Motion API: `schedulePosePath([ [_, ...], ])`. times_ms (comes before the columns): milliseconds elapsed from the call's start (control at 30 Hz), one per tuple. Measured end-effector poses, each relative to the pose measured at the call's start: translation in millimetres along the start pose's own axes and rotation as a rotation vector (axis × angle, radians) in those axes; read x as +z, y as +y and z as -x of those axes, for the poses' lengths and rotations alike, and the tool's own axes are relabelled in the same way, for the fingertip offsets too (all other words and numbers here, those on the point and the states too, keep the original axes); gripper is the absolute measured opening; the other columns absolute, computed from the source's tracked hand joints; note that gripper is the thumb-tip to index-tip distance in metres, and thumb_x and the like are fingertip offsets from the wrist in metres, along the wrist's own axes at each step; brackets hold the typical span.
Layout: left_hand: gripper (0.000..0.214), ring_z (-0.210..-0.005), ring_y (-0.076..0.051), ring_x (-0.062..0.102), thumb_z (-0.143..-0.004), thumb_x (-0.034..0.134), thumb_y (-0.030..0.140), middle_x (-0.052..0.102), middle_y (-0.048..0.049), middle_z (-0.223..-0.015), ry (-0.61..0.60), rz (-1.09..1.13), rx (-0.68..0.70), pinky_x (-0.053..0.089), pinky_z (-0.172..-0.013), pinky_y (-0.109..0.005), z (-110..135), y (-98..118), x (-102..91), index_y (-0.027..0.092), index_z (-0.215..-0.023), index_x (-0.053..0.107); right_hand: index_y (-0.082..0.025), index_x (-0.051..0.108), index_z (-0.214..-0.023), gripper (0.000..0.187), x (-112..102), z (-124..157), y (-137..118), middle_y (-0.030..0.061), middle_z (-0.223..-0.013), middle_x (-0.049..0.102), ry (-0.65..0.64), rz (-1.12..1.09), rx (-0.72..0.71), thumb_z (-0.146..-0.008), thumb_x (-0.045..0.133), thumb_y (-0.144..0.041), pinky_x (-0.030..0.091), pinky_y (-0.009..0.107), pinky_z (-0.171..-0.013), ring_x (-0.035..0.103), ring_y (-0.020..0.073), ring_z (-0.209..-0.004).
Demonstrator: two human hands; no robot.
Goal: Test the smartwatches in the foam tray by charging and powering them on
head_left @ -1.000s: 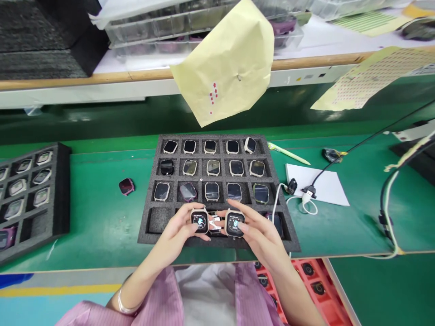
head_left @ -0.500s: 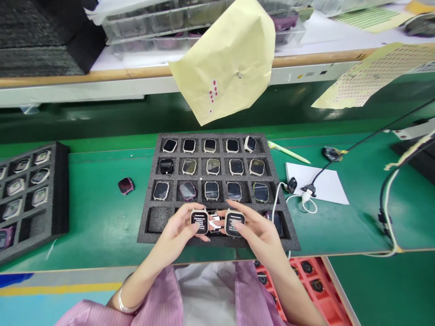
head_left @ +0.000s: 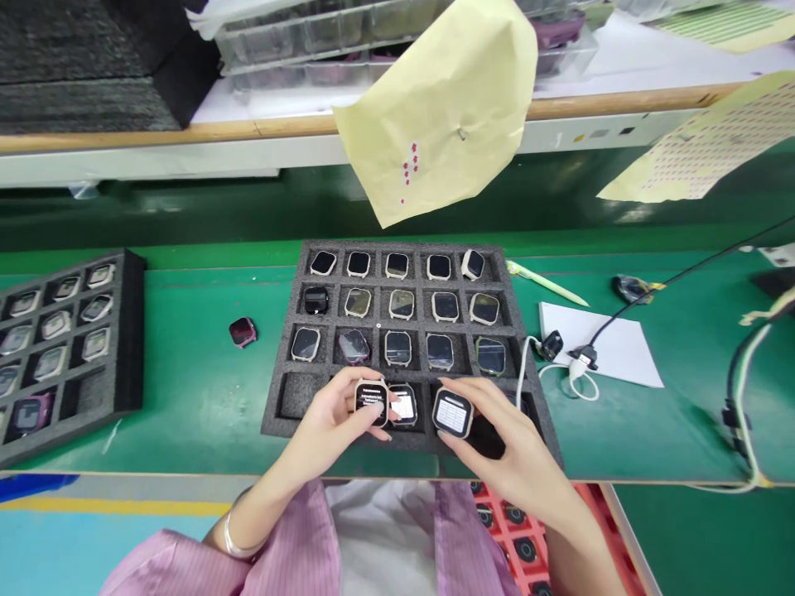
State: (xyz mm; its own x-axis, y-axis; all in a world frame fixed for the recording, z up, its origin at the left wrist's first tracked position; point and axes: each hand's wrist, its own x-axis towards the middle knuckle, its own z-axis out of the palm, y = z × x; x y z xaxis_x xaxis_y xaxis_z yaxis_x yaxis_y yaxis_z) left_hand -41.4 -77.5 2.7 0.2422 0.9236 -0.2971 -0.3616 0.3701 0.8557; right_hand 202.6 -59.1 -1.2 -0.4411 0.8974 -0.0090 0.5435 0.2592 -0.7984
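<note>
Holding a square, beige-cased watch with white text on black (head_left: 366, 397), the left hand (head_left: 332, 420) touches its glass in the head view; the right hand (head_left: 522, 451) grips a square, pale-cased watch with a white grid display (head_left: 453, 413) by its edges. This seems a screen-handling step. Moving either calls for clearing the dark, square watch with a white-lit screen (head_left: 405, 406) between the hands, in the dark-grey foam tray (head_left: 296, 396) beneath them.

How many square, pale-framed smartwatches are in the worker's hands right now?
2: left smartwatch in the left hand, right smartwatch in the right hand, both above the black foam tray. No others show in either hand.
</note>
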Motion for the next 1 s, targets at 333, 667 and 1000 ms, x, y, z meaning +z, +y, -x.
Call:
schedulePosePath([
  [333,0.024,-0.086,-0.018,0.068,-0.089,0.061,0.029,0.068,-0.0082,-0.099,-0.009,-0.008,-0.007,0.062,-0.068,-0.029,3,5,-4.3,0.018,-0.11,0.054,-0.017,0.06,-0.116,0.035,-28,18,8,0.015,-0.11,0.057,0.174,0.571,-0.074,-0.099,0.041,-0.04,0.048,0.05,-0.085,0.056,0.0332,-0.101],
  [667,0.053,-0.098,-0.015,0.063,-0.081,0.066,0.009,0.061,-0.0051,-0.116,-0.035,-0.216,0.046,0.053,-0.085,-0.026,7,-2,-9.1,0.028,-0.125,0.043,-0.01,0.053,-0.127,0.058,-26,37,17,0.0195,-0.104,0.053,0.312,0.714,0.184,-0.098,0.029,-0.055,0.049,0.047,-0.069,0.059,0.0348,-0.083],
  [1000,0.048,-0.101,-0.017,0.062,-0.086,0.063,0.017,0.061,-0.0068,-0.117,0.004,-0.295,0.006,0.05,-0.088,-0.029,9,-5,-7.5,0.027,-0.127,0.041,-0.021,0.062,-0.106,0.017,-20,28,14,0.0051,-0.084,0.058,0.358,0.262,0.121,-0.094,0.055,-0.032,0.047,0.032,-0.059,0.054,0.0189,-0.062],
])
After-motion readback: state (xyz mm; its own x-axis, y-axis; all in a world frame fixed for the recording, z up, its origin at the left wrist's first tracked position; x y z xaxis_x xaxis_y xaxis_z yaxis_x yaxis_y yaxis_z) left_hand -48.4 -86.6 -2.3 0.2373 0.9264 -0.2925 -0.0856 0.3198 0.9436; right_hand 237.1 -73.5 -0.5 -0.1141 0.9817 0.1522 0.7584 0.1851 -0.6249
